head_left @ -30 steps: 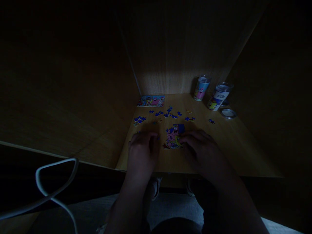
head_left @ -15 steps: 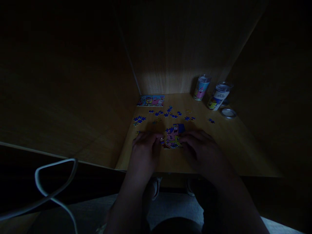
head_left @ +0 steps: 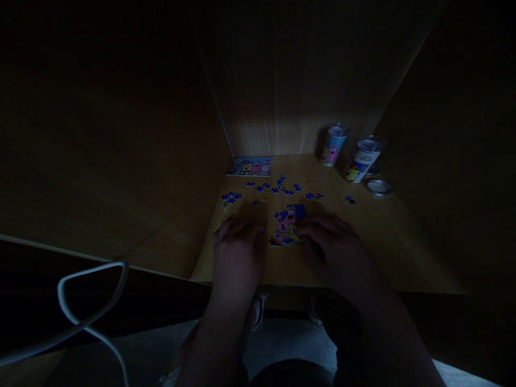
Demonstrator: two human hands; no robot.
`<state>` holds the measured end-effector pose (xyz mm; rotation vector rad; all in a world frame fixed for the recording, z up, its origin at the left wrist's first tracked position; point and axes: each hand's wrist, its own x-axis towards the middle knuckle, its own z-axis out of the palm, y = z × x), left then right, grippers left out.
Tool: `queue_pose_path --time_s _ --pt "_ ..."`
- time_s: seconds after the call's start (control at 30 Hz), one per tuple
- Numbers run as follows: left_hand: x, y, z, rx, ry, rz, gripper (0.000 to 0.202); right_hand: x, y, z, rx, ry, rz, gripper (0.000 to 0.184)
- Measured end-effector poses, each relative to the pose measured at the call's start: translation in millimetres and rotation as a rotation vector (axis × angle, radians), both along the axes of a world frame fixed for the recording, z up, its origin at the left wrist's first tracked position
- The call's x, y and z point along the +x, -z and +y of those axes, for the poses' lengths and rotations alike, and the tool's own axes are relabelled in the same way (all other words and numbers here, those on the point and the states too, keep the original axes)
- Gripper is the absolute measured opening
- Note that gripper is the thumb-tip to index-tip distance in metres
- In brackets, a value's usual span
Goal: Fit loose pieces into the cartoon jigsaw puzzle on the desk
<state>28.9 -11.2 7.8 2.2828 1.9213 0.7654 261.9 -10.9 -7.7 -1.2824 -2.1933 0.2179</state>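
The half-built puzzle (head_left: 287, 228) is lying flat on the wooden tabletop (head_left: 379, 242), between your two hands and stretching away from you. Your right hand (head_left: 334, 244) is touching its right edge, fingers curled; your left hand (head_left: 237, 244) is resting just beside it, and I cannot tell if it is holding a piece. Loose blue pieces (head_left: 282, 189), thin cardboard, are lying farther back.
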Motion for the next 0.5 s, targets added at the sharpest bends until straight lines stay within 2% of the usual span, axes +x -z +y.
queue_pose_path --time_s 0.1,0.17,0.27,0.33,0.4,0.5 --pt "-3 -6.6 -4 0.029 -0.083 0.046 0.047 0 0.4 0 -0.003 0.005 -0.010 0.022" --pt "-11 -18.3 -13 0.078 -0.143 0.053 0.055 -1 0.5 -1 -0.001 0.015 -0.013 0.022" --pt "-26 -40.7 -34 0.170 -0.259 0.083 0.048 -1 0.5 -1 0.004 0.015 -0.012 0.022" --pt "-36 -51.4 -50 0.165 -0.288 0.132 0.041 -1 0.5 -1 -0.001 0.006 -0.014 0.022" --pt "-42 -54.2 -61 0.133 -0.288 0.154 0.039 -1 0.7 -1 -0.004 0.006 -0.014 0.022" --pt "-44 -45.5 -60 0.078 -0.226 0.158 0.038 -1 0.7 -1 0.000 0.019 -0.009 0.022"
